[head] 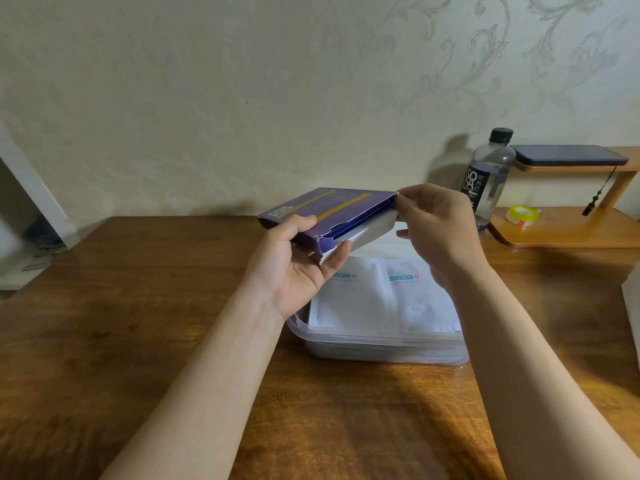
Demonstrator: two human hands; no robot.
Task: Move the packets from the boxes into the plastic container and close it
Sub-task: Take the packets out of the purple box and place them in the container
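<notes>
A flat purple box [325,211] with yellow stripes is held in the air above the clear plastic container [381,348]. My left hand [294,268] grips the box's near corner, thumb on top and fingers underneath. My right hand [433,223] pinches the box's far right corner at the open side. Silvery white packets [370,233] stick out of the box along its lower edge. White packets [381,299] with teal labels lie flat inside the container, which has no lid on it.
The brown wooden table [138,341] carries everything. At the back right stand a clear water bottle [488,178] and a small wooden shelf [571,230] holding a yellow tape roll [523,215] and a dark phone [568,154]. The wall lies close behind.
</notes>
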